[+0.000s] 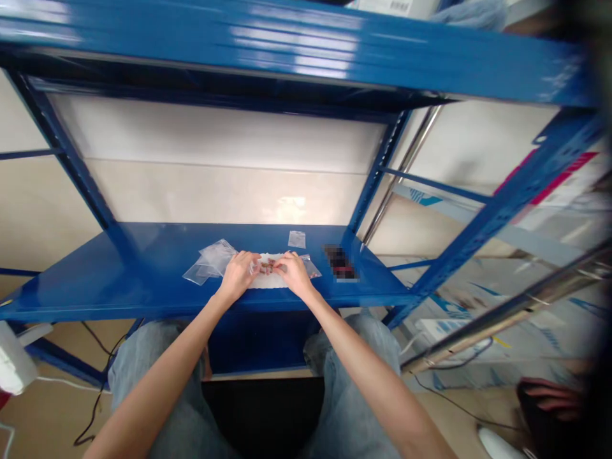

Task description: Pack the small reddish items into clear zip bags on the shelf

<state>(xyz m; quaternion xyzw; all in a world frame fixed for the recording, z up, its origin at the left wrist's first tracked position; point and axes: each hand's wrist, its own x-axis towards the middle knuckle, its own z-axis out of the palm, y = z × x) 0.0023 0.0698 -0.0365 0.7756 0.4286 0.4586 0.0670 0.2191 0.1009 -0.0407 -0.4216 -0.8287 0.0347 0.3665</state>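
The left hand (238,275) and right hand (294,274) meet at the middle, their fingers (280,262) closed narrow on a small brownish item (268,266), too small to make out. It sits on a white sheet (272,280) beneath the fingers, on a blue steel shelf (143,280). Clear plastic bags (213,261) lie just left of the left hand. A paper slip (296,239) lies beyond the right hand, and a blurred dark object (340,262) further right.

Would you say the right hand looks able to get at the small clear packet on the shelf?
Probably yes: the right hand is just in front of the small clear packet, and nothing stands between them on the blue shelf.
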